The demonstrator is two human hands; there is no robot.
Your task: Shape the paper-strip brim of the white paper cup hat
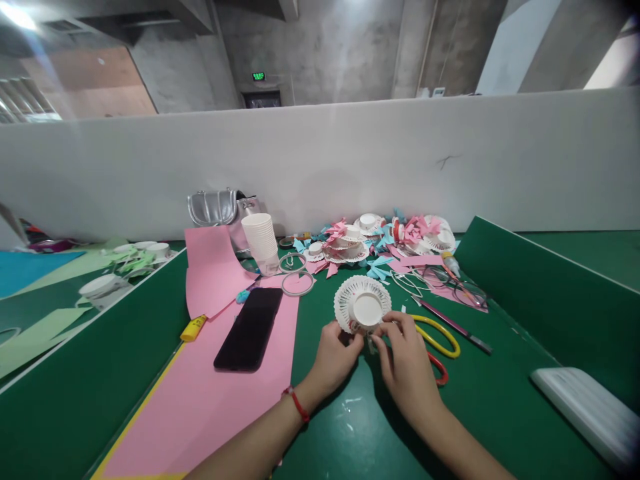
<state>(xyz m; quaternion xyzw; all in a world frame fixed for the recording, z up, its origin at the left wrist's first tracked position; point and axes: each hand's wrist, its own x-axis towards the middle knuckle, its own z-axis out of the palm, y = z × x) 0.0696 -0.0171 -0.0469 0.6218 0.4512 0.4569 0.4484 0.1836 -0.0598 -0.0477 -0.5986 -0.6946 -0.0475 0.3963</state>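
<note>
A white paper cup cut into fringed strips (363, 305) lies upside down on the green table, its strips fanned out round the base. My left hand (336, 357) pinches the near left edge of the fringe with its fingers closed. My right hand (406, 363) pinches the near right edge in the same way. A red string circles my left wrist. Yellow-handled scissors (440, 337) lie just right of my right hand, with a red handle showing beside it.
A black phone (250, 328) rests on pink paper (210, 393) at the left. A stack of white cups (261, 243), a silver bag (215, 207), tape rings and a pile of finished pink and blue paper pieces (380, 243) sit behind. A green divider (550, 293) rises at the right.
</note>
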